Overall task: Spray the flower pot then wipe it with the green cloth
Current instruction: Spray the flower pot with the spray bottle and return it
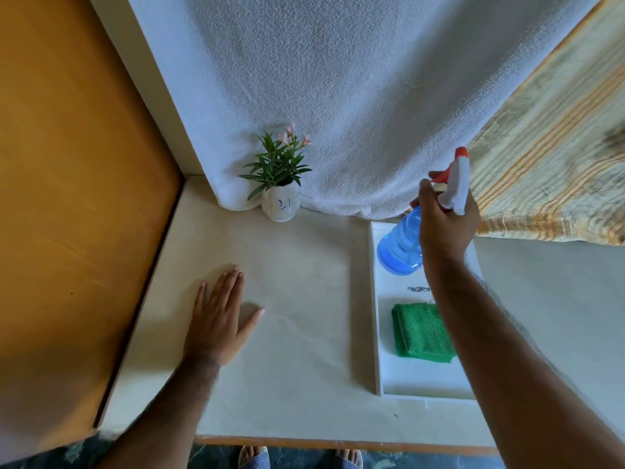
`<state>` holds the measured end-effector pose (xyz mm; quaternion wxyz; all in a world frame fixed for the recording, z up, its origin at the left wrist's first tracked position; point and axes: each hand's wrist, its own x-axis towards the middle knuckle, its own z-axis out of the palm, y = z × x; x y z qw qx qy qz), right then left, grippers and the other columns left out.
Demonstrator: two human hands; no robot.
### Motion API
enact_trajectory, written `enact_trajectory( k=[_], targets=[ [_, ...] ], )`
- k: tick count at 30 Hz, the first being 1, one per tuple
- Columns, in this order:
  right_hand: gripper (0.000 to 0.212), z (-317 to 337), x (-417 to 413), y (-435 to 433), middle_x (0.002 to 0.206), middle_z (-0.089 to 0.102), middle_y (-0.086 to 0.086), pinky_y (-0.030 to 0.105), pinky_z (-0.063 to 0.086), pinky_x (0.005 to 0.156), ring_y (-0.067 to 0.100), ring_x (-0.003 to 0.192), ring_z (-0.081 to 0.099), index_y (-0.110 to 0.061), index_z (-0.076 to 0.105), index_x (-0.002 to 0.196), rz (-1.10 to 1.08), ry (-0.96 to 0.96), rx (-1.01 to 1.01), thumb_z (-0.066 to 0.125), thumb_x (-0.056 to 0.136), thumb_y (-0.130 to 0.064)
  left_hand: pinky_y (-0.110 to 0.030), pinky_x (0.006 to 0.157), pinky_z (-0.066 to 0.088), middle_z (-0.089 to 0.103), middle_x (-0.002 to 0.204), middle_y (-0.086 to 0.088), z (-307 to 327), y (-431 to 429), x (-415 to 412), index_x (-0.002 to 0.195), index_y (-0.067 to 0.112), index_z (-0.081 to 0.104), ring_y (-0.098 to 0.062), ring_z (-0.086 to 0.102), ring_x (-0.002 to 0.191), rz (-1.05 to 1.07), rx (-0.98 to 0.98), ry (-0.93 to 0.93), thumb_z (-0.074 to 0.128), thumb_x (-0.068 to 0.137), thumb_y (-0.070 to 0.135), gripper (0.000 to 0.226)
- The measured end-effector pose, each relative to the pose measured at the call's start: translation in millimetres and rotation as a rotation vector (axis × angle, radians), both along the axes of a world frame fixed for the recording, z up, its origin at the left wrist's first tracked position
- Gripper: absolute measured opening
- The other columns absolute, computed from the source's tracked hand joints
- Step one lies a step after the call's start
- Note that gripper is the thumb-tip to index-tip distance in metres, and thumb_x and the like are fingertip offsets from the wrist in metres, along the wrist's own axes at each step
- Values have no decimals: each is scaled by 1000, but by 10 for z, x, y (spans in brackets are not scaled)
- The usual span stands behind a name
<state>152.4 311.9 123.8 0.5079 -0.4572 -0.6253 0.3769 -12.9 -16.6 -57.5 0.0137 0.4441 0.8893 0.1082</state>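
While the right hand (443, 225) grips the spray bottle (402, 245), flower pot (280, 206) well left, left hand (216, 319) flat, empty.

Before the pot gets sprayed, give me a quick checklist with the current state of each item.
1. Spray bottle held: ok, the right hand grips its neck above the white tray.
2. Nozzle aimed at the flower pot: not ok, the orange tip points up and away toward the curtain.
3. Path to the pot open: ok, bare tabletop lies between bottle and pot.
4. Left hand out of the spray line: ok, it lies flat on the table, nearer the person than the pot.
5. Green cloth ready: ok, folded in the tray, untouched.
6. Liquid level: cannot tell exactly; blue liquid shows in the bottle.
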Motion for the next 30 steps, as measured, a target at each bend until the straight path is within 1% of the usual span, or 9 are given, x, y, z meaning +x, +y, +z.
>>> enact_trajectory(
  k=[3, 5, 9, 16, 20, 23, 25, 27, 30],
  targets=[
    [17, -117, 68, 113, 82, 78, 0, 32, 59, 75, 15, 73, 75, -19, 74, 103, -19, -17, 11, 73, 88, -27, -60, 123, 28, 37, 166, -12, 12, -3, -2, 156, 5, 38, -30, 41, 150, -3, -12, -2, 37, 95, 64, 85],
    [17, -192, 114, 138, 76, 72, -7, 25, 55, 71, 2, 70, 67, -21, 74, 103, -19, -38, 48, 75, 88, -29, -60, 123, 28, 36, 166, -11, 17, -7, -7, 157, 6, 36, -29, 41, 150, -3, -29, -8, 33, 95, 67, 87],
    [32, -264, 206, 132, 65, 58, -16, 20, 50, 66, -2, 63, 55, -59, 66, 97, 12, -64, 56, 79, 90, -31, -59, 124, 27, 36, 167, -11, 29, 2, -1, 157, 6, 37, -30, 39, 151, -4, -45, -7, 29, 96, 69, 87],
    [22, -466, 256, 168, 64, 58, -28, 35, 52, 68, -4, 63, 53, -48, 60, 87, 67, -79, 21, 81, 88, -44, -58, 125, 26, 37, 166, -10, 51, 14, 12, 156, 8, 38, -28, 39, 152, 5, -47, 7, 36, 94, 65, 84],
    [27, -533, 261, 230, 79, 66, -17, 41, 58, 75, 2, 70, 62, -40, 58, 76, 84, -110, 9, 84, 83, -46, -60, 124, 28, 38, 165, -12, 53, 7, 12, 155, 7, 39, -29, 40, 151, 6, -48, 16, 37, 94, 63, 84],
    [29, -561, 304, 243, 76, 69, -12, 43, 59, 79, 5, 71, 65, -37, 62, 93, 155, -160, -7, 85, 78, -49, -59, 124, 27, 37, 166, -12, 64, 13, 20, 156, 6, 38, -29, 38, 152, 8, -54, 16, 36, 94, 64, 85],
    [47, -566, 397, 216, 82, 71, -12, 33, 58, 82, 1, 76, 67, -38, 61, 112, 211, -192, -29, 88, 75, -50, -58, 124, 27, 36, 166, -12, 78, 16, 28, 156, 6, 38, -29, 37, 152, 5, -47, 20, 35, 94, 64, 86],
    [75, -592, 573, 123, 98, 70, -21, 16, 50, 91, -4, 97, 66, -31, 51, 135, 228, -217, -39, 90, 73, -49, -58, 125, 26, 36, 167, -12, 89, 16, 28, 156, 6, 38, -29, 36, 153, 4, -35, 28, 36, 93, 64, 86],
    [95, -715, 984, -157, 135, 60, -4, 28, 40, 110, 7, 130, 53, -20, 38, 149, 192, -310, -33, 86, 76, -55, -58, 126, 23, 36, 167, -12, 94, 8, 37, 156, 5, 38, -29, 35, 153, 3, -17, 33, 36, 93, 63, 86]
  ],
)
